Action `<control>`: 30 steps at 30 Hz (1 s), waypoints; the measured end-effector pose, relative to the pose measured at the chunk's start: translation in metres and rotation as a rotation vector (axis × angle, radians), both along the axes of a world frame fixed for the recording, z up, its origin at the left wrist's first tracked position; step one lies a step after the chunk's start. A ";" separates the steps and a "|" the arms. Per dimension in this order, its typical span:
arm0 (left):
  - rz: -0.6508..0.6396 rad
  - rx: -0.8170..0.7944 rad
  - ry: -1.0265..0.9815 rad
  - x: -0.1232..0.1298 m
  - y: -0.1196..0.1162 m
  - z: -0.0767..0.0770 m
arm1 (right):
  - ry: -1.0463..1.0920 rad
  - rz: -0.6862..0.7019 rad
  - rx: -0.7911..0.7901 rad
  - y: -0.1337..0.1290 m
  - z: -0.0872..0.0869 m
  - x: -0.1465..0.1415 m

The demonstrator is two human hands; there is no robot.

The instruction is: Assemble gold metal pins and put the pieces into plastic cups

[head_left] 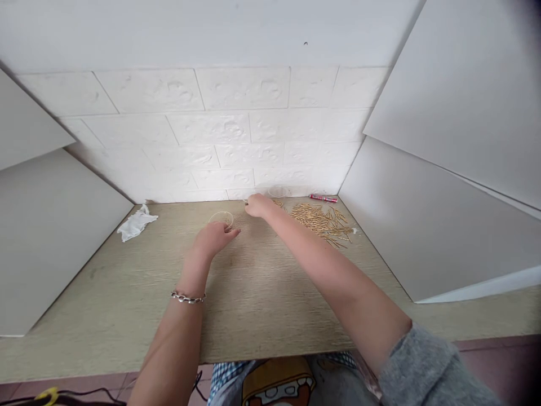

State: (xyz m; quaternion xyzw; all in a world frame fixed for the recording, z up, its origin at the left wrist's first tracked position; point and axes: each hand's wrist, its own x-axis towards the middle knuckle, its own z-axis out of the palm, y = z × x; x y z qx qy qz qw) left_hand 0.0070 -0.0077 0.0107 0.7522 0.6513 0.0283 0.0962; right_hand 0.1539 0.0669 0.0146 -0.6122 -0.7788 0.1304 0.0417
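Observation:
My left hand (214,239) is at a clear round container (221,213) on the table, its fingers curled at the near side and the thumb pointing right. Some small brownish pieces show by the thumb, partly hidden. Farther back, close to the wall, is my right hand (257,206), closed in a pinch; a small pale-gold tip peeks out at its left, too small to name. Under and beyond the right forearm lies a loose pile of thin gold-coloured rods like drill bits (315,217). Another clear round container (279,192) stands behind the right wrist.
A red marker-like tube (323,198) lies at the back right. Crumpled white tissue (137,223) rests at the back left, and a small white scrap (354,230) sits beside the rods. White panels (435,208) flank the wooden table (270,304), with a white brick-pattern wall (230,127) behind.

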 end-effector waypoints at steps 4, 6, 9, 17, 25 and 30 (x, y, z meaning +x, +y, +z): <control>0.000 0.004 -0.005 0.000 0.000 0.000 | 0.013 0.006 0.024 0.001 -0.002 0.002; 0.003 0.011 -0.003 -0.001 0.001 -0.001 | 0.017 0.010 0.034 0.001 -0.002 0.003; 0.005 0.040 0.007 -0.002 0.002 -0.002 | 0.023 0.015 0.044 0.001 0.000 0.005; -0.012 0.062 -0.015 0.001 0.000 0.003 | 0.049 0.039 0.075 -0.004 0.007 0.010; -0.003 0.092 -0.096 0.000 0.000 0.005 | 0.057 0.064 0.066 -0.002 -0.001 0.013; 0.043 0.101 -0.212 -0.002 0.000 0.005 | 0.079 0.097 0.060 -0.001 -0.005 0.015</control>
